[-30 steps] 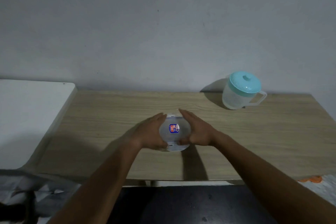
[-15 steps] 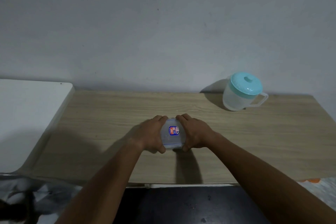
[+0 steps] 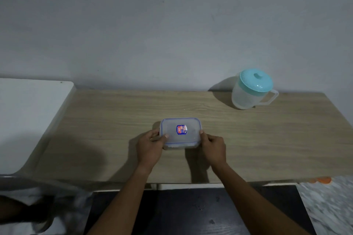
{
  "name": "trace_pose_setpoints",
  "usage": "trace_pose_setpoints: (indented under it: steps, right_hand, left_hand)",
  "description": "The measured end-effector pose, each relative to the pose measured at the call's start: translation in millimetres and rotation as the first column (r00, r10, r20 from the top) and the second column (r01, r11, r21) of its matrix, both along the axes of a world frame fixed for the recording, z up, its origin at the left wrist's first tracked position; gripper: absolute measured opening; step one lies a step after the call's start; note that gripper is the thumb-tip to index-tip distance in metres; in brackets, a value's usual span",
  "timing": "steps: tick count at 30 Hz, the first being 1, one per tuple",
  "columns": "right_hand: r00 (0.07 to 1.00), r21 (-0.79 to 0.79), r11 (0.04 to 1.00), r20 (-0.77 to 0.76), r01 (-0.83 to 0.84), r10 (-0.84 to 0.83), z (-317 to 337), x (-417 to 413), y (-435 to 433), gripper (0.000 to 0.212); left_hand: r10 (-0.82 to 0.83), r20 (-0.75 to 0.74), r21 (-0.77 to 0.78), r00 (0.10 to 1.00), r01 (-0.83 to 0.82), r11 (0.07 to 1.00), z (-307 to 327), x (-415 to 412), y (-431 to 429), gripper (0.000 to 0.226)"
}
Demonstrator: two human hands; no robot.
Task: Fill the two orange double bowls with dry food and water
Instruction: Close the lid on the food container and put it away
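A clear plastic food container (image 3: pixel 180 132) with a blue-rimmed lid and a small label lies flat in the middle of the wooden table (image 3: pixel 248 149). My left hand (image 3: pixel 150 144) grips its left end, thumb on the lid. My right hand (image 3: pixel 213 146) grips its right end. A translucent water jug (image 3: pixel 250 89) with a turquoise lid and a handle on its right side stands at the back right of the table. A sliver of something orange (image 3: pixel 321 180) shows past the table's front right edge. No whole orange bowl is in view.
A white surface (image 3: pixel 28 120) adjoins the table on the left. A grey wall rises behind. A dark floor lies below the front edge, with pale patterned flooring (image 3: pixel 328 206) at the right and a blurred dark-and-white heap (image 3: pixel 38 210) at the lower left.
The container was held on edge between my hands; now it lies flat on the table with its lid up, and my hands have slid to its two ends.
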State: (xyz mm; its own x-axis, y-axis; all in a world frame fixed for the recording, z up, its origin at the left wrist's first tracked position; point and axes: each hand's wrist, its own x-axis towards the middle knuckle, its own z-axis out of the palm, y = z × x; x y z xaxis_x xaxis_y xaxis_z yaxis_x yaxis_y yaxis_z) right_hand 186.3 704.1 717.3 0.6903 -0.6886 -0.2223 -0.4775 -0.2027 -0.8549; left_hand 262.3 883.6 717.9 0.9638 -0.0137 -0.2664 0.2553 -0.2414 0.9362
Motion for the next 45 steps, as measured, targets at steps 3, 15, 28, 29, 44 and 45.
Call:
trace_pose_setpoints:
  steps: [3, 15, 28, 29, 44, 45]
  right_hand:
    - [0.996, 0.015, 0.997, -0.046, -0.073, 0.073, 4.8, 0.2, -5.6, 0.04]
    - [0.992, 0.35, 0.932, 0.111, -0.095, 0.059, -8.2, -151.4, 29.4, 0.022]
    - [0.991, 0.496, 0.862, 0.02, 0.106, -0.133, -107.4, -232.7, 33.0, 0.022]
    - [0.989, 0.487, 0.866, 0.022, 0.114, -0.143, -123.5, -218.5, 31.5, 0.017]
    - [0.951, 0.434, 0.897, 0.238, 0.078, -0.198, -248.7, -66.2, 22.2, 0.018]
    - [0.947, 0.446, 0.892, 0.253, 0.067, -0.198, -248.8, -62.5, 23.7, 0.023]
  left_hand:
    - [-0.013, -0.021, -0.067, 1.0, 0.011, 0.998, 7.7, -3.8, 1.9, 0.025]
    - [0.033, -0.089, -0.272, 0.995, -0.056, 0.961, 18.6, -178.8, 35.5, 0.035]
    - [0.113, -0.132, -0.172, 0.985, -0.135, 0.976, -89.1, -255.8, 31.6, 0.04]
    - [0.12, -0.112, -0.164, 0.986, -0.138, 0.977, -107.8, -242.2, 26.7, 0.037]
    - [0.174, 0.09, -0.208, 0.981, -0.153, 0.966, -235.1, -127.2, -20.3, 0.007]
    - [0.2, 0.094, -0.192, 0.975, -0.18, 0.965, -240.7, -123.5, -22.2, 0.014]
